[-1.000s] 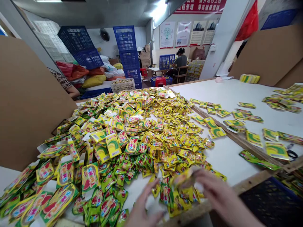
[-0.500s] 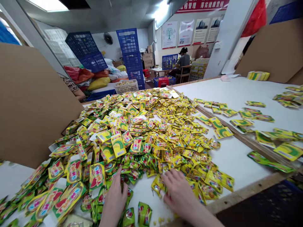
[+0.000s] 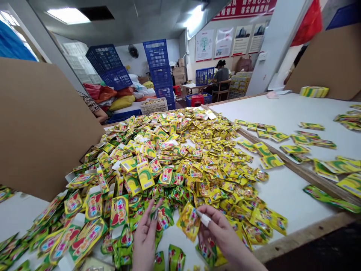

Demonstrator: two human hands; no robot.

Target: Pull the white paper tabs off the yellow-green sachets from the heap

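A big heap of yellow and green sachets (image 3: 180, 162) covers the white table (image 3: 282, 192) in front of me. My right hand (image 3: 220, 237), with a taped finger, pinches one yellow sachet (image 3: 188, 221) lifted above the table's near edge. My left hand (image 3: 145, 237) is raised beside it with its fingers stretched upward, close to a green sachet (image 3: 164, 218); I cannot make out whether it holds that sachet. More green sachets lie below both hands.
A brown cardboard sheet (image 3: 39, 131) stands on the left. A wooden strip (image 3: 299, 169) divides off a second table area with scattered packs (image 3: 293, 150). Blue crates (image 3: 159, 67) stack at the back, where a seated person (image 3: 221, 75) works.
Both hands have lifted off the heap toward me. The right hand has picked up a yellow sachet; the left hand's fingers now point up instead of lying flat.
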